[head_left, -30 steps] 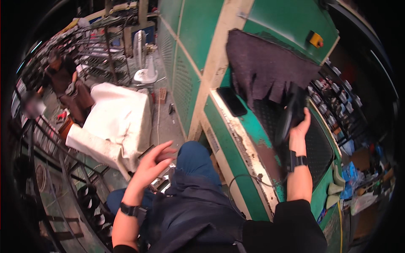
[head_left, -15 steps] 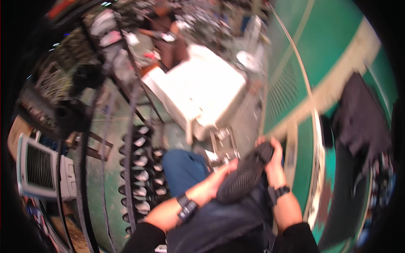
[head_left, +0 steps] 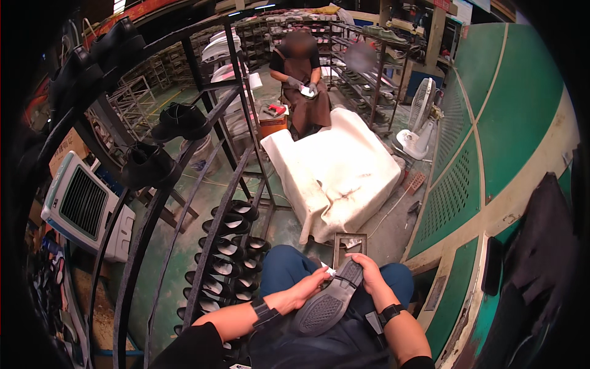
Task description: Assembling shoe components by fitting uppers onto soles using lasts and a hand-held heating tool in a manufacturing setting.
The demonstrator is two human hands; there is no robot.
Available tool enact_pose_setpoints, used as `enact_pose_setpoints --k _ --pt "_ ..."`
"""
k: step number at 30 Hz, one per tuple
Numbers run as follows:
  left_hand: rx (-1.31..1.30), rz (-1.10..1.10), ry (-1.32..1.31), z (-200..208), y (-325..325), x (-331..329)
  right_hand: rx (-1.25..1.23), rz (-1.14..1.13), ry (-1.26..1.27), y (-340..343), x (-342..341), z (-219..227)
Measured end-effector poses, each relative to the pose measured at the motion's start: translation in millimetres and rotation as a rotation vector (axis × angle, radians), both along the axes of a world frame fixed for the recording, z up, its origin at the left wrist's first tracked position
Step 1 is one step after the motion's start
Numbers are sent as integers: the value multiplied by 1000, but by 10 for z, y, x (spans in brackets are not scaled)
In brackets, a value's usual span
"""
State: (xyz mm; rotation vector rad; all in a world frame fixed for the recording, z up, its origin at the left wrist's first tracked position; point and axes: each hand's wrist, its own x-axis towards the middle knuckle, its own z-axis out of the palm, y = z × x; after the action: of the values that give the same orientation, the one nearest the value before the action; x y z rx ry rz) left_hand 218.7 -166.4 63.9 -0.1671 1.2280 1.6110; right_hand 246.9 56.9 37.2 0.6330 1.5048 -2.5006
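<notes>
Resting sole-up across the person's lap, a dark shoe (head_left: 329, 295) is the centre of the work. The right hand (head_left: 372, 273) wraps over its upper end, fingers curled round the edge in a firm grasp. The left hand (head_left: 307, 288) comes in from the shoe's left side, fingertips pinching at a small pale scrap (head_left: 327, 270) just beside the sole's top; whether it also bears on the sole I cannot tell.

The likeliest trouble, as I judge it, is the shoe twisting off the lap, since only one hand truly holds it and the knees give a soft, uneven seat. The little scrap could also slip from so light a pinch.

Left of the shoe stands a black metal rack (head_left: 215, 203) with rows of dark shoes (head_left: 230, 252), close enough for an elbow to knock. Beyond the shoe lies a white covered bench (head_left: 335, 172), and further off another person (head_left: 302, 80) sits working. Right of the shoe rises a green machine panel (head_left: 491, 123).
</notes>
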Motion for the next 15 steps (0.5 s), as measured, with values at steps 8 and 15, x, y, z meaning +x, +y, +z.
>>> enact_pose_setpoints --k 8,15 --pt "22 -26 205 -399 946 -560 -31 -93 198 -59 -26 -367" --pt "93 172 108 -152 845 -370 65 -124 335 -233 22 -235"
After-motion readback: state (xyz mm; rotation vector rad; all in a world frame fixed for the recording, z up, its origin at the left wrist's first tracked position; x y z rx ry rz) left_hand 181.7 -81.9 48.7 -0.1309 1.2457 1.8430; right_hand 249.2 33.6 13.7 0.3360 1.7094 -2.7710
